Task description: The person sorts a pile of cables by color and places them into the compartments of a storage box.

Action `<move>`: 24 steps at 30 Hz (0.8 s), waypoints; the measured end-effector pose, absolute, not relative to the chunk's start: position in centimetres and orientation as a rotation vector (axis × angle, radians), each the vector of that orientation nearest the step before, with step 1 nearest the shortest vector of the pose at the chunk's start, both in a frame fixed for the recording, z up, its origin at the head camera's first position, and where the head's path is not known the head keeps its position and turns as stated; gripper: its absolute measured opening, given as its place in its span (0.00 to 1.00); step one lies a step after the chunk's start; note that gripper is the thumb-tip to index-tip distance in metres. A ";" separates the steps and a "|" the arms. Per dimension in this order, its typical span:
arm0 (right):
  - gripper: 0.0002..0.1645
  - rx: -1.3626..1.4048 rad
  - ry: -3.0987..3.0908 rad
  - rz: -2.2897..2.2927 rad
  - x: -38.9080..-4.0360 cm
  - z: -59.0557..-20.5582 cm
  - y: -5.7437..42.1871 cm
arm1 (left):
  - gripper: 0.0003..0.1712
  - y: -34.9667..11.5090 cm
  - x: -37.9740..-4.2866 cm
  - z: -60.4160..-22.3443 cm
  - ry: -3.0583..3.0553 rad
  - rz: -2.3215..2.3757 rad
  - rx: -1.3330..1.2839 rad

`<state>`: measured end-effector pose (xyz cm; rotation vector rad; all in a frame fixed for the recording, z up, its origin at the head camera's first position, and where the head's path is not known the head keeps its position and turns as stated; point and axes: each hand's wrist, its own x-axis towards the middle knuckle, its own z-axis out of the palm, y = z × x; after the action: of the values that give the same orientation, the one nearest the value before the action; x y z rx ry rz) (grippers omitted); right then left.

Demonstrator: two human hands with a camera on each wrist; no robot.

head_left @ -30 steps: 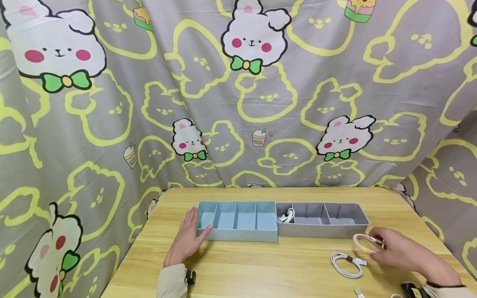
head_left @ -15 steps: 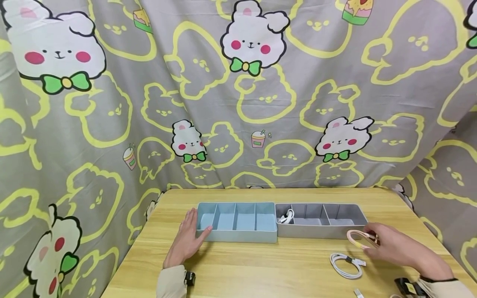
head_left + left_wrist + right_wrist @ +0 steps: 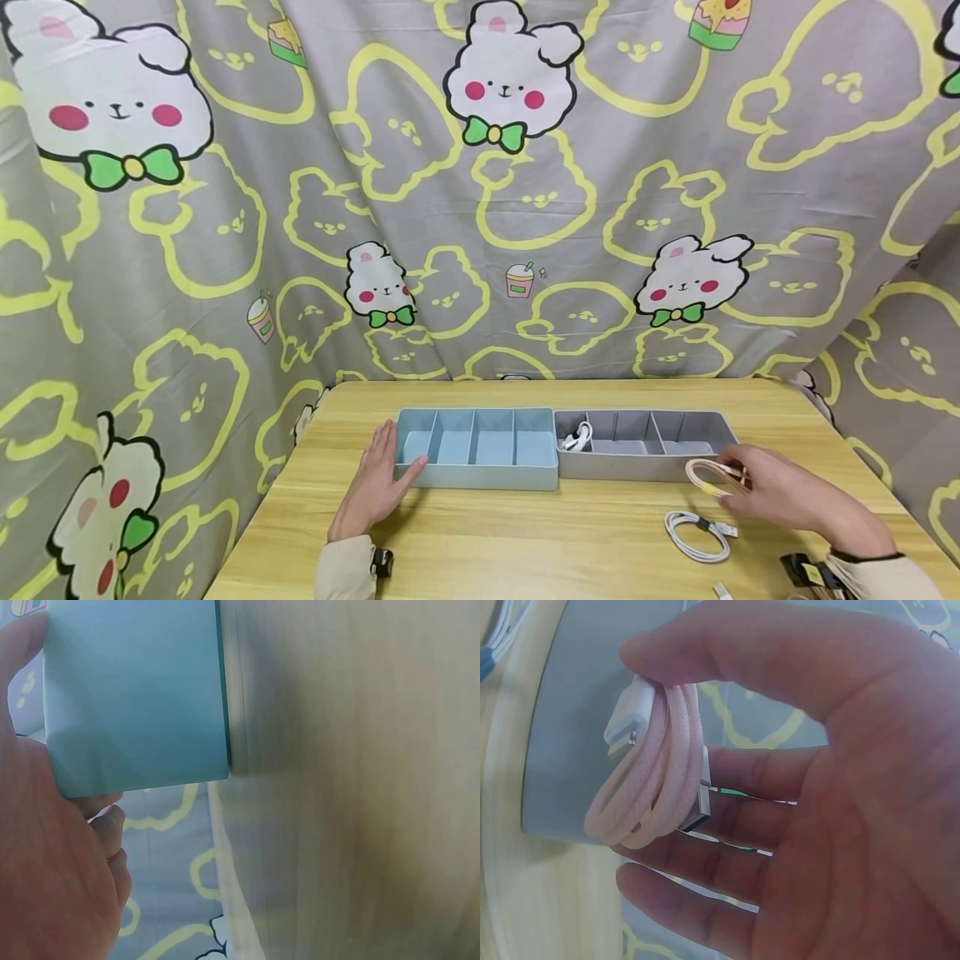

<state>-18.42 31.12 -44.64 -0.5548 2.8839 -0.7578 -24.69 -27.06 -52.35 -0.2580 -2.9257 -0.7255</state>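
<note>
In the head view my left hand rests against the left end of a light blue divided organizer box, thumb at its front rim and fingers along its side. The left wrist view shows the box's plain wall beside that hand. My right hand pinches a coiled pink USB charging cable just in front of the grey organizer box. Up close, the pink cable hangs between thumb and fingers, its white plug and metal USB end showing.
A white cable bundle lies in the grey box's left compartment. A coiled white cable with a dark tie is on the table below the right hand. One plug shows at the bottom edge. A patterned curtain hangs behind.
My right hand has moved left and slightly away from me with the pink cable, closer to the grey box. My left hand stays in place.
</note>
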 end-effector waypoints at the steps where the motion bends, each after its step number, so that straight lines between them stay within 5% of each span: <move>1: 0.17 -0.555 2.878 -0.765 -18.4 -44.6 31.0 | 0.56 -27.1 -24.7 -52.4 -2.925 -0.731 -0.257; 16: 0.24 -0.535 2.875 -0.744 -19.3 -43.4 29.5 | 0.56 -27.1 -24.8 -52.3 -2.933 -0.736 -0.262; 24: 0.19 -0.603 2.873 -0.773 -19.7 -43.0 28.6 | 0.56 -27.1 -24.7 -52.4 -2.930 -0.731 -0.260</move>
<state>-19.72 28.65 -42.99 -0.6032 2.8732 -0.7732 -24.70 -27.08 -52.39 -0.2600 -2.9301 -0.7310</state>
